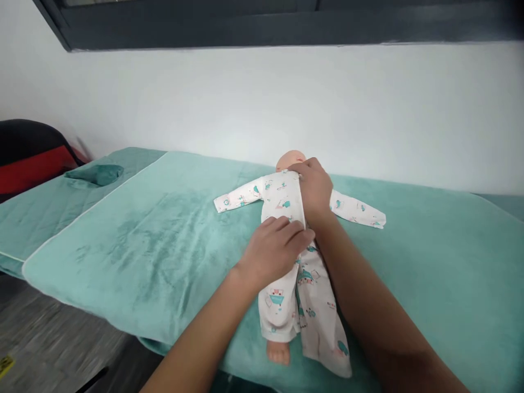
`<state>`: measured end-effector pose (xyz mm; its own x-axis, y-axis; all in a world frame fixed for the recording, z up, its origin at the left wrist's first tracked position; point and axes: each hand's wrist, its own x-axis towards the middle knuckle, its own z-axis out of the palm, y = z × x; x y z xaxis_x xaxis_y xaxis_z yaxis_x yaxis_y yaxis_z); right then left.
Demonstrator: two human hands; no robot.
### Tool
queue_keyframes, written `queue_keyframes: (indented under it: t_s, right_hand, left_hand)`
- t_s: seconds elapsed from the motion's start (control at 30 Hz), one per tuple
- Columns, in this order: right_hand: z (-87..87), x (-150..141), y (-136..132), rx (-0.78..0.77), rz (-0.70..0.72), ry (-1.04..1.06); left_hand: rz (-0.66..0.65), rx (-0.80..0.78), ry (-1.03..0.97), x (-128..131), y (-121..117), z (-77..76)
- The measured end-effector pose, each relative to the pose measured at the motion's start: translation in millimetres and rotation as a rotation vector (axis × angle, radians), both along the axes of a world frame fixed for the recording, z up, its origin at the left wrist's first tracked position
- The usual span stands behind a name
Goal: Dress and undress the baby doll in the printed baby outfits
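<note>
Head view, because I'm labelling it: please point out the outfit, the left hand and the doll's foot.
Outfit [281, 197]: head view, on the chest.
Left hand [273, 250]: head view, on its back.
Doll's foot [278, 352]: head view, on its bare top.

Suit: thin matt cloth, lightly creased. Doll looks smooth, plastic. Bed cover: plush, velvety cloth; nap lies uneven. Wall: smooth, matt. Window frame: smooth; metal or plastic, cannot tell.
</note>
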<state>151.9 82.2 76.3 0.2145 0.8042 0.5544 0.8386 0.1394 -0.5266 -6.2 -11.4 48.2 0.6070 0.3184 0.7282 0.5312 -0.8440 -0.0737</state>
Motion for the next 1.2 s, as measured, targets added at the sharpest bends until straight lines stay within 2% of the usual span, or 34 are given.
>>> queue_keyframes:
  t_s: [0.13, 0.23, 0.33, 0.4, 0.47, 0.5, 0.57, 0.67, 0.8, 0.97, 1.1, 1.2]
  right_hand:
    - [4.9, 22, 0, -0.010, -0.036, -0.060]
    - [7.3, 37, 2, -0.107, -0.021, -0.011]
    - [8.4, 44, 5, -0.201, -0.044, 0.102]
    - [8.1, 42, 6, -0.280, -0.043, 0.107]
    - [7.3, 37, 7, -0.341, -0.046, 0.074]
    - [7.1, 33, 7, -0.359, -0.054, 0.056]
    - [7.0, 27, 8, -0.380, -0.074, 0.025]
    - [6.3, 21, 12, -0.407, -0.094, 0.009]
    - [2.3, 22, 23, -0.332, -0.068, 0.017]
    - [-0.9, 23, 29, -0.236, -0.069, 0.022]
    - [-2.1, 25, 30, -0.164, -0.058, 0.201]
    - [-4.3, 28, 32, -0.119, -0.018, 0.383]
  left_hand:
    - [-0.067, -0.127, 0.177, 8, -2, 12.2]
    - [-0.162, -0.444, 0.189, 8, 5, 22.3]
    - [-0.218, -0.860, -0.086, 8, 30, 34.2]
    - [-0.099, -1.006, -0.408, 12, 57, 39.2]
    - [0.097, -1.024, -0.644, 20, 87, 40.5]
    - [0.179, -1.014, -0.675, 25, 101, 40.3]
    - [0.296, -0.983, -0.631, 35, 125, 39.9]
    - [0.341, -0.978, -0.521, 45, 145, 41.2]
    - [0.329, -1.015, -0.432, 47, 149, 43.0]
    - [0.368, -0.944, -0.334, 48, 147, 41.4]
    - [0.448, -0.879, -0.296, 51, 148, 36.2]
    - [0.450, -0.884, -0.433, 50, 152, 30.8]
